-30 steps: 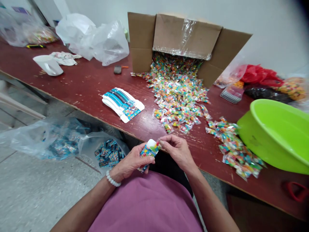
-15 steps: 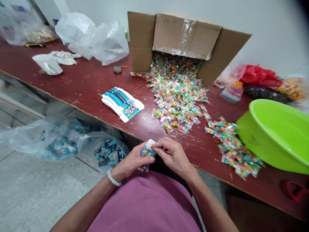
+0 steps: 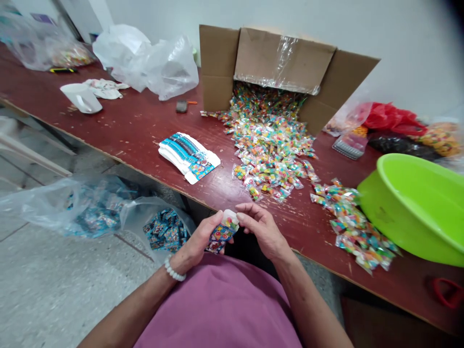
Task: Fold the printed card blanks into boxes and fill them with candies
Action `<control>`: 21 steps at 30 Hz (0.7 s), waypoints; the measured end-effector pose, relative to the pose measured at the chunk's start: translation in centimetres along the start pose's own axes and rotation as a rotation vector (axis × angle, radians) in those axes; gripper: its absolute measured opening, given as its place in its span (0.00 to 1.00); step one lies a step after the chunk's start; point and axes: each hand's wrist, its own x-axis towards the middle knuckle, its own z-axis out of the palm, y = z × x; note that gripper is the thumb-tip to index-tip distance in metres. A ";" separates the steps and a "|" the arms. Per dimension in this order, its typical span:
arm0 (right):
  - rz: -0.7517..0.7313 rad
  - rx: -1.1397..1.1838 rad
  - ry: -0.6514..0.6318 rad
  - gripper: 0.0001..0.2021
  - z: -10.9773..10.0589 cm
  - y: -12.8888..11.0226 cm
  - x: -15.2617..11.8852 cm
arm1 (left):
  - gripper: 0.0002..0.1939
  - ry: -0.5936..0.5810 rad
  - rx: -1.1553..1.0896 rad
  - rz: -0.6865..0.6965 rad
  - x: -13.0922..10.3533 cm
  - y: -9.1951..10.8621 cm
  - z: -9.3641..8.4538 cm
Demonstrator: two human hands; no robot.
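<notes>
My left hand (image 3: 199,241), with a bead bracelet at the wrist, holds a small blue printed box (image 3: 221,235) low in front of the purple top. Candy colours show at the box's upper end, beside a white flap. My right hand (image 3: 261,229) is at that end, thumb and forefinger close to its edge; whether they pinch anything is hard to make out. Beyond the hands, flat blue-and-white cartons (image 3: 188,155) lie stacked on the dark red table (image 3: 126,130). Small wrapped candies (image 3: 270,145) spill from a cardboard box (image 3: 275,58).
A green basin (image 3: 406,212) stands at the right beside more candy packets (image 3: 362,229). Below the table's left edge, a clear bag (image 3: 126,212) holds filled blue boxes. A white mug (image 3: 82,98), plastic bags (image 3: 159,63) and a red handle (image 3: 447,292) are also in view.
The small box has tilted and shows colourful candy at its upper end. My right fingers have opened somewhat at its edge. The whole view has shifted slightly.
</notes>
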 end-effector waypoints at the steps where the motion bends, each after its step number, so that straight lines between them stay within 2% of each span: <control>1: 0.001 -0.046 -0.030 0.16 0.0 -0.2 0.1 | 0.34 -0.009 0.024 0.006 0.0 0.0 0.0; 4: 0.035 -0.096 -0.169 0.14 0.0 -0.5 0.6 | 0.32 -0.039 0.117 0.026 -0.2 0.1 0.0; 6: 0.082 -0.054 -0.277 0.16 0.0 -0.3 1.0 | 0.29 -0.057 0.163 0.036 -0.3 0.2 0.1; 8: 0.125 0.020 -0.331 0.17 0.0 0.1 1.3 | 0.27 -0.055 0.125 0.035 -0.4 0.3 0.1; 12: 0.194 0.255 -0.268 0.20 0.3 1.2 1.4 | 0.27 0.002 -0.166 0.006 -0.2 0.2 -0.2; 14: 0.195 0.292 -0.258 0.20 0.8 1.6 1.3 | 0.29 0.016 -0.253 -0.002 -0.1 0.2 -0.4; 19: -0.064 0.026 -0.177 0.16 1.9 1.2 1.4 | 0.24 0.069 -0.270 0.020 0.0 0.0 -0.5; 21: -0.080 -0.021 -0.167 0.15 2.1 0.8 1.7 | 0.23 0.048 -0.270 0.026 0.0 0.0 -0.6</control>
